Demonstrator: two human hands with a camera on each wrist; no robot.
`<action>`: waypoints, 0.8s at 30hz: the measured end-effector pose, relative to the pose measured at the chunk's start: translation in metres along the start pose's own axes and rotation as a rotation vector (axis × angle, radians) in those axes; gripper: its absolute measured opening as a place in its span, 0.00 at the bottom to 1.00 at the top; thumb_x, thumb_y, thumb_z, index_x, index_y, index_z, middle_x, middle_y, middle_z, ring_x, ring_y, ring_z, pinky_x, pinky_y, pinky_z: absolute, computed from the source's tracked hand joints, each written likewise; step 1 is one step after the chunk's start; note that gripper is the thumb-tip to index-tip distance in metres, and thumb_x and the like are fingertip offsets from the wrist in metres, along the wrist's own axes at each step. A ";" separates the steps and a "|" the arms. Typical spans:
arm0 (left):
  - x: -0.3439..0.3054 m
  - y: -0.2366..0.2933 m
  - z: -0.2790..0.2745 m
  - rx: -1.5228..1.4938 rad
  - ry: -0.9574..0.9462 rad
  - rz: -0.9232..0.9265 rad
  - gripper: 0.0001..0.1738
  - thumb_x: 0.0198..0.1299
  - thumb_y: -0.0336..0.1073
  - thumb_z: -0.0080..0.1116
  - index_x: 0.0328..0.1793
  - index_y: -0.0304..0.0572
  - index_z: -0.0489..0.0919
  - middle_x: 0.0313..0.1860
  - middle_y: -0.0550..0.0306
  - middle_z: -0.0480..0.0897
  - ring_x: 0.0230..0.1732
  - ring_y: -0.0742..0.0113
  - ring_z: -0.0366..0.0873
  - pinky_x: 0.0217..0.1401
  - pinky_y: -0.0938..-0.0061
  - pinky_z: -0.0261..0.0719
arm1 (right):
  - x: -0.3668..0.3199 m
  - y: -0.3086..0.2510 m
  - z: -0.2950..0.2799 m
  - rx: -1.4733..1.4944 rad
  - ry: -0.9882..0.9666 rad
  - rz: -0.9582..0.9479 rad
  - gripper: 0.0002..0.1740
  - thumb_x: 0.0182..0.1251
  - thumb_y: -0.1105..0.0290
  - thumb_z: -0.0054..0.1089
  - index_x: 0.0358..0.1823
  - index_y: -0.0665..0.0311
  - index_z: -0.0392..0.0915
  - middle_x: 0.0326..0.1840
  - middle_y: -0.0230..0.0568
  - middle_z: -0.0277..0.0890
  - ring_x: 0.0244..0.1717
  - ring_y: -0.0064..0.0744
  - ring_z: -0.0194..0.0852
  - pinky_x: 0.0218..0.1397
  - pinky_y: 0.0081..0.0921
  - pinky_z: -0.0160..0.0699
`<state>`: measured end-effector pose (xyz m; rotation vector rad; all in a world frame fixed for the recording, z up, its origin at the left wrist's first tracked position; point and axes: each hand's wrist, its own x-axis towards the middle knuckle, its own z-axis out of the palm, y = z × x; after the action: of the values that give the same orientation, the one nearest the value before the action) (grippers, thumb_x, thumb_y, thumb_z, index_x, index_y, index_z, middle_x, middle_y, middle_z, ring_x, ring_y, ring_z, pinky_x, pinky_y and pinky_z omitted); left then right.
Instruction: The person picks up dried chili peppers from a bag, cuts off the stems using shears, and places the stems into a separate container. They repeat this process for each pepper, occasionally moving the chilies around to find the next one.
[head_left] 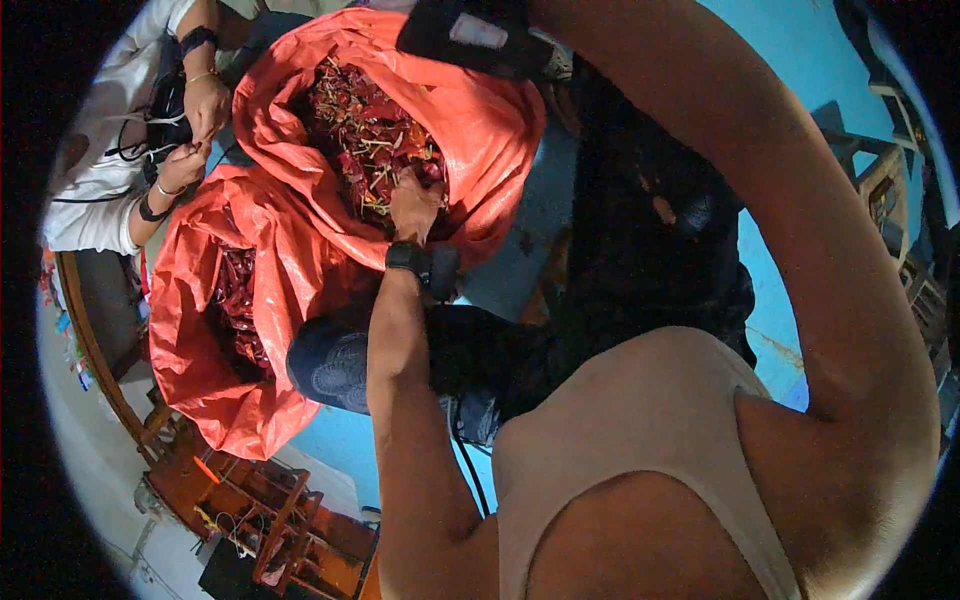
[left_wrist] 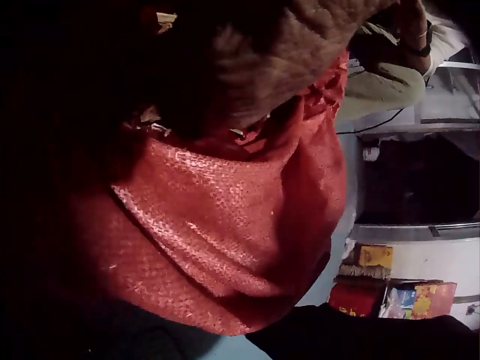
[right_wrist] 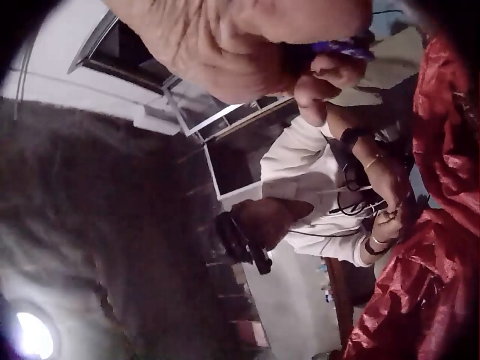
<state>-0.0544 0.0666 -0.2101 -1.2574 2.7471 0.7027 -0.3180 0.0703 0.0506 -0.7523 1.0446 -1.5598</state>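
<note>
In the head view my left hand (head_left: 415, 208) reaches into an orange-red woven sack (head_left: 490, 170) of dried red chillies (head_left: 350, 120) and pale stalks. Its fingertips are lost among the chillies. The left wrist view has this hand (left_wrist: 277, 64) in shadow over the sack's side (left_wrist: 232, 225). My right arm (head_left: 790, 150) curves round to the top edge of the head view, where a black wrist strap (head_left: 450, 40) shows and the hand does not. In the right wrist view my right hand (right_wrist: 240, 45) has curled fingers round a small blue-purple thing (right_wrist: 345, 49), mostly hidden.
A second orange-red sack (head_left: 190, 330) with dried chillies stands beside the first. Across from me sits a person in a white top (head_left: 100, 180), hands together near the sacks. A wooden rack (head_left: 290, 530) stands at lower left on the blue floor (head_left: 330, 440).
</note>
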 end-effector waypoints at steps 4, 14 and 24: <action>0.000 0.014 -0.019 -0.313 -0.097 -0.134 0.16 0.45 0.35 0.61 0.41 0.38 0.76 0.34 0.53 0.80 0.34 0.60 0.77 0.39 0.73 0.73 | -0.020 -0.001 0.010 -0.418 -0.175 -0.129 0.12 0.58 0.71 0.44 0.24 0.73 0.70 0.18 0.44 0.69 0.15 0.28 0.60 0.16 0.22 0.57; -0.030 0.098 -0.177 -0.972 0.173 0.018 0.08 0.57 0.30 0.52 0.44 0.43 0.73 0.33 0.68 0.76 0.33 0.82 0.71 0.35 0.87 0.70 | -0.030 0.018 0.027 -1.065 -0.333 -0.497 0.12 0.54 0.70 0.45 0.26 0.75 0.69 0.19 0.54 0.65 0.19 0.41 0.62 0.24 0.37 0.61; -0.038 0.106 -0.189 -1.049 0.214 0.148 0.11 0.58 0.29 0.48 0.48 0.41 0.71 0.37 0.64 0.76 0.36 0.81 0.70 0.40 0.85 0.67 | -0.033 0.055 0.045 -0.688 -0.531 -0.124 0.15 0.58 0.62 0.54 0.29 0.70 0.74 0.21 0.37 0.74 0.19 0.22 0.74 0.21 0.18 0.71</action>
<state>-0.0775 0.0754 0.0081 -1.2414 2.6413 2.3272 -0.2475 0.0883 0.0215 -1.6241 1.1341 -0.9815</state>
